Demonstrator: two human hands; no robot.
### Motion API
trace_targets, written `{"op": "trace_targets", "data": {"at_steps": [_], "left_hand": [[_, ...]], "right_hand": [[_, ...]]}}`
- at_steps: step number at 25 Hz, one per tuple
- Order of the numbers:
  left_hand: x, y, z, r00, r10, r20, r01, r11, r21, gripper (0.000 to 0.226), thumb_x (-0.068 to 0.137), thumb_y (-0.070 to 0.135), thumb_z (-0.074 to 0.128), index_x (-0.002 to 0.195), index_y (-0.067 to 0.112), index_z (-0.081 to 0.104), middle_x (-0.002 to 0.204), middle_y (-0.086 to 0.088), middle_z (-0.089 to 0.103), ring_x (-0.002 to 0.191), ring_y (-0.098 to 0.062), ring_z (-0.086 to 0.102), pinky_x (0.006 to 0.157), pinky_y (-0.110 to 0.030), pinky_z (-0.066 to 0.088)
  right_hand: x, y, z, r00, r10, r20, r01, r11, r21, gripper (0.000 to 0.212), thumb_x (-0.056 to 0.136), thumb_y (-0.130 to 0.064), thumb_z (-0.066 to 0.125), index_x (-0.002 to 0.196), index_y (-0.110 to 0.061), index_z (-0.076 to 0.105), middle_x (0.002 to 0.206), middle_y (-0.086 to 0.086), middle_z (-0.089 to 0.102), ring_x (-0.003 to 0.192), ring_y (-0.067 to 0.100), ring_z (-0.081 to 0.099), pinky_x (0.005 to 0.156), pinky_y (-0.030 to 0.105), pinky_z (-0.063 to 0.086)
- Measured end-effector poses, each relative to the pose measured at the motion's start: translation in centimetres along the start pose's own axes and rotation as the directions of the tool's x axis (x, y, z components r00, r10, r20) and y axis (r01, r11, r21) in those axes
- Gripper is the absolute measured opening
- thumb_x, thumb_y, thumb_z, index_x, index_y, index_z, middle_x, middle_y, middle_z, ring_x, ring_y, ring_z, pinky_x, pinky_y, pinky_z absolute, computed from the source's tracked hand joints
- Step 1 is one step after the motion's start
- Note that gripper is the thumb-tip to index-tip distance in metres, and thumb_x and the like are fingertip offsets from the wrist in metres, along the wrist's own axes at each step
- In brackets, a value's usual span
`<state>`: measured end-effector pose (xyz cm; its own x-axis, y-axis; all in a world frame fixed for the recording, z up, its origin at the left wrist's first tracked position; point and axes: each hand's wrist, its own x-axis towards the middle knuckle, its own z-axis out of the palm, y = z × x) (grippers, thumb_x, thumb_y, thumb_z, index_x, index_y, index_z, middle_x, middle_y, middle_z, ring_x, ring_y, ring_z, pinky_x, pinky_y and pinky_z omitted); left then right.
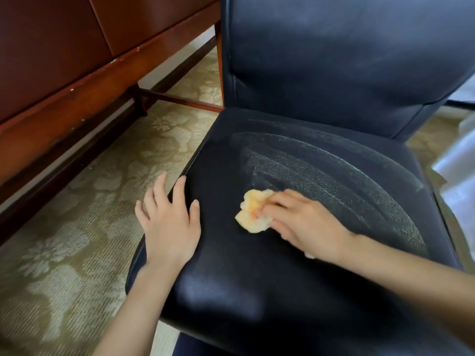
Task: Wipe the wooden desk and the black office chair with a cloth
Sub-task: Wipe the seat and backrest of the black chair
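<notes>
**Bare arms and a strip of navy fabric**

Both arms are uncovered along their whole visible length. The left forearm (138,304) shows at the left front corner of the chair seat (257,291), and the right forearm (411,265) shows over the seat's right half. The left hand (169,222) and the right hand (305,224) are slim and long-fingered. The left hand's nails are short, rounded and pale with a natural sheen. The right hand's nails are too blurred to tell. Below the seat's front edge shows a band of plain, smooth, dark navy fabric (190,345). It may be a trouser leg, but that cannot be told.
</notes>
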<state>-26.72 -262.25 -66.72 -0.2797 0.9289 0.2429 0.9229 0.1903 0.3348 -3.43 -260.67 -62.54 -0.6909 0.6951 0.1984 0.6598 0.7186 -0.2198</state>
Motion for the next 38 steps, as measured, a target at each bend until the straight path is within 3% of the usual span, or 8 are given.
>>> {"op": "trace_targets", "data": {"at_steps": [5,11,20,23,29,32,34,38], "left_hand": [[2.3,1.2,0.7,0.986,-0.021,0.164,0.007,0.996,0.089,0.053,0.098,0.043,0.029,0.147,0.023,0.026,0.156,-0.005,0.009,0.142,-0.028,0.010,0.115,-0.053,0.006],[3.0,1.5,1.3,0.988,-0.054,0.147,0.046,0.997,0.054,0.050,0.098,0.043,0.027,0.144,0.024,0.032,0.153,-0.003,0.024,0.139,-0.024,0.020,0.115,-0.045,0.015],[2.8,1.1,1.5,0.991,-0.077,0.113,0.081,0.996,-0.028,0.046,0.098,0.040,0.030,0.140,0.025,0.039,0.146,-0.004,0.033,0.133,-0.025,0.031,0.111,-0.043,0.022],[2.6,1.1,1.4,0.991,-0.070,0.113,0.074,0.997,-0.032,0.046,0.098,0.040,0.030,0.141,0.024,0.039,0.147,-0.005,0.032,0.133,-0.026,0.030,0.111,-0.043,0.023],[2.5,1.1,1.4,0.990,-0.059,0.125,0.063,0.998,-0.030,0.048,0.099,0.039,0.029,0.143,0.024,0.037,0.146,-0.006,0.034,0.132,-0.027,0.031,0.110,-0.043,0.024],[2.3,0.9,1.3,0.991,-0.053,0.124,0.057,0.998,-0.024,0.048,0.099,0.039,0.029,0.143,0.022,0.038,0.145,-0.006,0.036,0.131,-0.028,0.032,0.108,-0.044,0.026],[2.2,1.0,1.2,0.994,-0.014,0.106,0.015,1.000,-0.007,0.048,0.099,0.038,0.031,0.141,0.019,0.041,0.145,-0.007,0.037,0.131,-0.029,0.032,0.108,-0.044,0.025],[2.1,1.3,1.0,0.990,0.141,0.025,-0.142,0.988,0.062,0.044,0.099,0.031,0.035,0.136,0.011,0.048,0.141,-0.011,0.044,0.129,-0.031,0.037,0.106,-0.046,0.025]], "right_hand": [[4.4,7.3,-0.1,0.954,0.301,-0.017,-0.300,0.946,-0.121,0.031,0.094,-0.012,0.050,0.124,-0.018,0.054,0.121,0.006,0.054,0.109,0.028,0.048,0.084,0.045,0.048],[11.9,8.7,2.0,0.833,0.534,-0.144,-0.550,0.829,-0.104,0.042,0.089,0.000,0.052,0.127,-0.016,0.045,0.115,0.014,0.055,0.102,0.033,0.051,0.074,0.037,0.042],[7.1,2.3,3.2,0.972,0.225,-0.062,-0.228,0.972,-0.049,0.044,0.089,0.000,0.048,0.127,-0.023,0.050,0.114,0.005,0.055,0.099,0.025,0.046,0.081,0.042,0.048],[3.5,0.0,2.8,0.989,0.145,-0.041,-0.146,0.989,-0.033,0.040,0.092,-0.005,0.049,0.126,-0.026,0.053,0.114,0.000,0.056,0.102,0.025,0.048,0.083,0.041,0.049],[-3.3,-3.3,1.3,0.997,-0.039,-0.071,0.041,0.999,0.033,0.026,0.077,0.000,0.069,0.097,-0.018,0.072,0.087,0.003,0.064,0.075,0.027,0.060,0.065,0.036,0.055],[-6.0,-3.3,0.5,0.989,-0.125,-0.079,0.126,0.992,0.010,0.023,0.081,-0.006,0.062,0.098,-0.019,0.073,0.089,0.001,0.066,0.075,0.022,0.061,0.067,0.031,0.055],[-7.2,-2.1,0.2,0.991,-0.058,-0.117,0.054,0.998,-0.036,0.022,0.087,-0.016,0.056,0.101,-0.019,0.073,0.091,0.000,0.068,0.078,0.021,0.062,0.070,0.028,0.055],[-8.6,2.6,-0.4,0.914,0.321,-0.249,-0.338,0.941,-0.028,0.016,0.082,-0.006,0.069,0.097,-0.011,0.071,0.091,0.008,0.068,0.080,0.033,0.063,0.069,0.042,0.055]]}}
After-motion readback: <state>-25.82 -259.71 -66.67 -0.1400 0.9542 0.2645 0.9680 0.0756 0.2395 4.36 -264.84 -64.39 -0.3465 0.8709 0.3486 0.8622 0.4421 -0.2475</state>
